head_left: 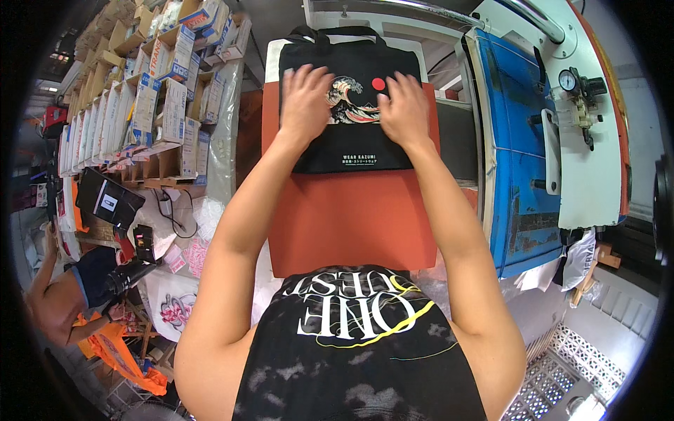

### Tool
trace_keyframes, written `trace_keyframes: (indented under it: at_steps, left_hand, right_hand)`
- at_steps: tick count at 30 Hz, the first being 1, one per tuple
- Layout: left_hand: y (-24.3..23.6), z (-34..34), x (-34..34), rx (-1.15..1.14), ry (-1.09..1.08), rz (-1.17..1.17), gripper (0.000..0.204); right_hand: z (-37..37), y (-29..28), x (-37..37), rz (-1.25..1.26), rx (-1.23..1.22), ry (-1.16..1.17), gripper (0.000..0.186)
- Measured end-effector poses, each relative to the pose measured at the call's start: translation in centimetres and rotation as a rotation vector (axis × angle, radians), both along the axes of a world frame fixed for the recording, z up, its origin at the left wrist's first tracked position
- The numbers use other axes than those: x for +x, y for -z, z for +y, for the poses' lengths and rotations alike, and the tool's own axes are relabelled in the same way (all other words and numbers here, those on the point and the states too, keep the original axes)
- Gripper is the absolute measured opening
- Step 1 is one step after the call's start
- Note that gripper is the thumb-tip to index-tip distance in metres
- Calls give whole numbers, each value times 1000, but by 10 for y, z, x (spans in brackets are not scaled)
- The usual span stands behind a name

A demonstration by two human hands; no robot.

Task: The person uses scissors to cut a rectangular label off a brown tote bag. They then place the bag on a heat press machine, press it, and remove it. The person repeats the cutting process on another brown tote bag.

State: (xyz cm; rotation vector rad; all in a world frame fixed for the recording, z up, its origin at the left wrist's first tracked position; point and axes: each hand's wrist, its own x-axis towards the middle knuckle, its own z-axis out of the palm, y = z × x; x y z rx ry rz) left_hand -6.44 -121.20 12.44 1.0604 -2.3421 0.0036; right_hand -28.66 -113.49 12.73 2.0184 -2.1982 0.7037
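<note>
A black tote bag [309, 147] lies flat on a reddish-brown press bed [351, 217], its handles [351, 32] at the far end. A wave picture [354, 112] and a red dot [378, 83] are printed on its front, with small pale lettering below. My left hand [305, 102] rests on the bag left of the wave, fingers spread and slightly blurred. On the other side, my right hand [406, 109] lies by the red dot and the wave's right end, fingers also apart. Neither hand holds anything; both seem to touch the cloth.
Right of the bed stands a blue metal machine part [516, 161] with a white panel [597, 168] and a pressure gauge [567, 80]. Cardboard boxes [168, 91] fill shelves at the left. Below them sit a dark screen [110, 200] and another person [60, 302].
</note>
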Motion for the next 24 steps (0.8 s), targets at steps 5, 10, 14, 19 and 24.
trace_keyframes:
  at_steps: [5,10,14,19,24]
  left_hand:
    - [22,-13,-31,125,30,-82,48]
    - [28,-14,-27,124,41,-51,45]
    - [29,-20,-26,156,63,-46,45]
    - [-9,19,-7,127,132,181,45]
    - [-14,109,36,179,409,-4,34]
  right_hand:
    - [-26,19,24,115,299,-7,67]
    - [-25,24,22,106,250,-15,65]
    - [-26,26,20,70,193,-29,62]
    - [22,2,3,-59,-63,-149,48]
    - [125,-8,18,-51,24,-323,30]
